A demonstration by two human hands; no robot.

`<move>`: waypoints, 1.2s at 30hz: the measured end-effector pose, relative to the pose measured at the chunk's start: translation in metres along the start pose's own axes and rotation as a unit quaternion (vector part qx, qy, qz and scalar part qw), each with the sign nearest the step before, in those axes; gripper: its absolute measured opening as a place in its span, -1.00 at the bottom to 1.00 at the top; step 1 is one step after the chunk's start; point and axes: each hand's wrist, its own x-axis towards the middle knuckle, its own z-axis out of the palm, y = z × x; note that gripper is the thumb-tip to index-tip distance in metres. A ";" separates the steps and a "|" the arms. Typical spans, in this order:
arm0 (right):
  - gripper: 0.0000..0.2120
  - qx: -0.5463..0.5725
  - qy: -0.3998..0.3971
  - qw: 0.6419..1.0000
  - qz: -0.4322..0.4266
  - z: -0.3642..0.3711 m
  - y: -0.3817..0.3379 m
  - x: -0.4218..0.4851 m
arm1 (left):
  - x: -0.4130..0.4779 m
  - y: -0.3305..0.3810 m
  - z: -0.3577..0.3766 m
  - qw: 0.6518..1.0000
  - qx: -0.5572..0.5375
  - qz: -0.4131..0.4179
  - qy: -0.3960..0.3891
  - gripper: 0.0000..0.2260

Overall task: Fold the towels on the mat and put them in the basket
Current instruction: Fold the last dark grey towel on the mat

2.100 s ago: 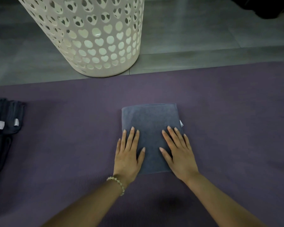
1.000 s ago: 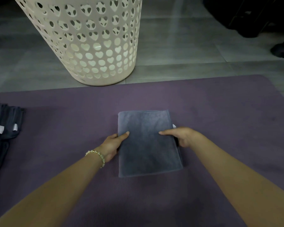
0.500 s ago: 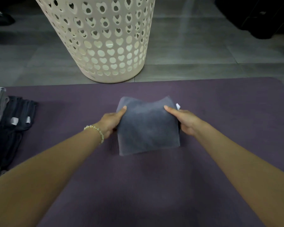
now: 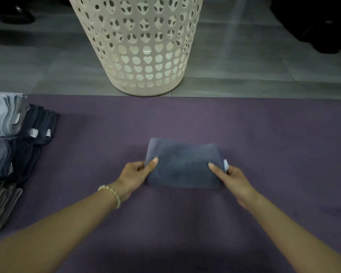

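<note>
Grip tightened on both edges: my left hand (image 4: 135, 175) and right hand (image 4: 234, 179) pinch the folded towel (image 4: 183, 166), raised just off the mat (image 4: 264, 134) after pressing it flat; folding looks done, basket (image 4: 142, 46) next.

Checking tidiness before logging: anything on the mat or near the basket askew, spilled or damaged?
Nothing stands out. The cream heart-holed plastic basket stands upright; the folded grey towel sits neat in the grip of the left hand and right hand. Only the pile of towels at the left edge of the purple mat is loosely staggered.
</note>
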 end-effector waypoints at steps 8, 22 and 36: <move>-0.70 -0.026 -0.055 0.998 0.018 0.000 0.020 -0.030 | -0.027 -0.027 0.000 0.985 0.161 -0.029 -0.061 -0.53; -0.87 -0.024 0.048 0.999 0.008 0.009 0.032 -0.022 | -0.015 -0.026 0.021 0.997 0.065 0.010 -0.044 -0.70; -0.42 -0.326 0.139 0.927 -0.120 0.015 0.024 0.001 | -0.008 -0.025 0.016 0.987 0.160 -0.006 0.035 -0.52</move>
